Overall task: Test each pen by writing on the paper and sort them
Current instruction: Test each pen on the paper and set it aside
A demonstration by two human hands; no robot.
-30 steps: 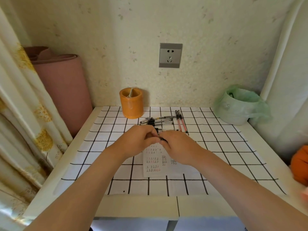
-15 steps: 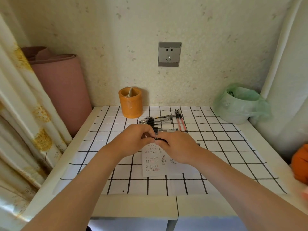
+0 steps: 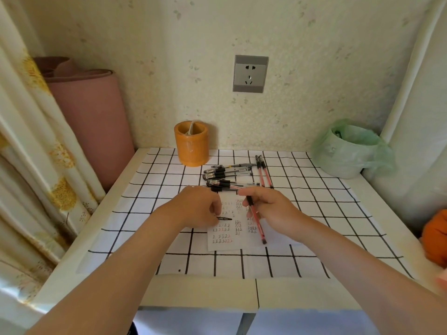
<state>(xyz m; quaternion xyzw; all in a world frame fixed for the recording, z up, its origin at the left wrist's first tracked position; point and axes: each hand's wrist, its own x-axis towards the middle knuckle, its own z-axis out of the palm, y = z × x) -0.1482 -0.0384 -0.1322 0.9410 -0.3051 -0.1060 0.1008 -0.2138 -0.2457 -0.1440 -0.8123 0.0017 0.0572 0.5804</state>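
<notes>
A white paper (image 3: 244,240) with rows of small written marks lies on the checked tablecloth. My right hand (image 3: 273,211) grips a red pen (image 3: 257,220) that slants down over the paper, its end near the lower right of the sheet. My left hand (image 3: 200,209) rests on the paper's left edge and pinches a black pen cap (image 3: 224,218). Behind the paper lies a pile of several black pens (image 3: 225,175), and two red pens (image 3: 263,171) lie side by side to its right.
An orange pen holder (image 3: 191,146) stands at the back by the wall. A bin lined with a green bag (image 3: 348,151) sits at the back right. A pink rolled mat (image 3: 89,112) and a curtain (image 3: 29,146) flank the left. An orange object (image 3: 435,235) lies at the right edge.
My hands were joined over one pen above the paper. They have pulled apart: the cap came off in my left hand, and my right hand swung the red pen down over the sheet.
</notes>
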